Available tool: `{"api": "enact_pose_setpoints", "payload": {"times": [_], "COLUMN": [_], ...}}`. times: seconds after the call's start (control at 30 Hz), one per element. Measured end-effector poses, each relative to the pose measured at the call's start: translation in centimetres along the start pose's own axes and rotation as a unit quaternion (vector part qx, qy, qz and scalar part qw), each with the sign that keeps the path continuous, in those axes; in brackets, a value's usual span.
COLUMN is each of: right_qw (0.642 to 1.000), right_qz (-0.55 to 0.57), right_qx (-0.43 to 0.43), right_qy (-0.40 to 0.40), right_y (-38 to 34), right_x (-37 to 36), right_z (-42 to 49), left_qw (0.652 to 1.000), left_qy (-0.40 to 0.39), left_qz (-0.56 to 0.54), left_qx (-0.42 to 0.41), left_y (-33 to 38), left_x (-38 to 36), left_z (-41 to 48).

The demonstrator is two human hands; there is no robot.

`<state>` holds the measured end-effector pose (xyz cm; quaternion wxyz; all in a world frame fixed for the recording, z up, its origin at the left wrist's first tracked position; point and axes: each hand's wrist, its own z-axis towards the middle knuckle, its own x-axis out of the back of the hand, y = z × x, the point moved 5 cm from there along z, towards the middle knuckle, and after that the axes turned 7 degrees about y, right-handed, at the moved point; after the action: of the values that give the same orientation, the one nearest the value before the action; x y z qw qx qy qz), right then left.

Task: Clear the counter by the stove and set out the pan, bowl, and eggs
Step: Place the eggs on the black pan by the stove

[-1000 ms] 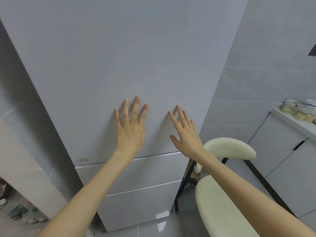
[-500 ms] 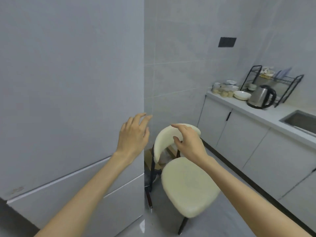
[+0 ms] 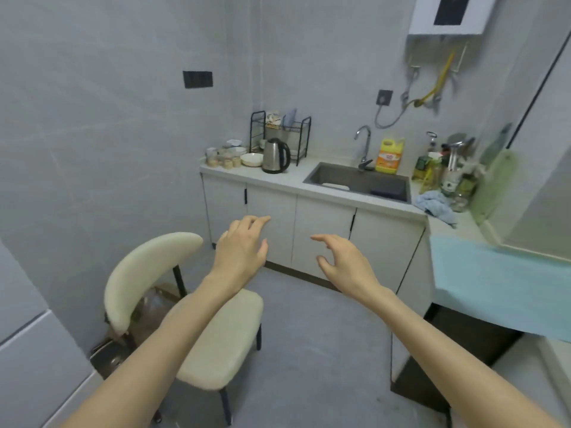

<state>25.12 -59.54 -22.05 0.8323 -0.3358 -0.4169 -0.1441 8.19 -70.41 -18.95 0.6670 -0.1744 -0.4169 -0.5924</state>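
My left hand (image 3: 241,245) and my right hand (image 3: 343,261) hang in the air in front of me, fingers loosely curled, holding nothing. Far ahead runs a white counter (image 3: 296,177) with a white bowl (image 3: 251,159) near its left end, beside several small jars (image 3: 224,160). A steel kettle (image 3: 276,156) stands right of the bowl. No pan, eggs or stove show in the head view.
A cream chair (image 3: 191,304) stands just below my left arm. A sink (image 3: 358,181) with a tap, a yellow soap bottle (image 3: 387,156), bottles and a blue rag (image 3: 432,205) sit on the counter. A light-blue surface (image 3: 500,288) juts out at right. The fridge's edge (image 3: 37,366) is at lower left.
My view has swung right from the fridge door to the kitchen counter. Both hands left the fridge door and now hover with fingers curled loosely.
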Motion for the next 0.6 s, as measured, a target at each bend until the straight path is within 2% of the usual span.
{"api": "enact_pose_setpoints", "payload": {"times": [0.3,0.6], "right_qw": [0.985,0.922], "right_qz": [-0.059,-0.109], "right_qx": [-0.145,-0.33], "right_qy": [0.079,0.171], "right_y": [13.1,21.7], "right_x": [13.4,24.3], "right_z": [-10.2,-25.1], "left_qw": [0.984,0.926], "left_qy": [-0.052,-0.122], "left_qz": [-0.107,-0.21], "left_qx": [-0.129,-0.289], "left_y": [20.3,40.2], "left_x": [-6.8,-10.7], "left_z": [0.4,-4.0]}}
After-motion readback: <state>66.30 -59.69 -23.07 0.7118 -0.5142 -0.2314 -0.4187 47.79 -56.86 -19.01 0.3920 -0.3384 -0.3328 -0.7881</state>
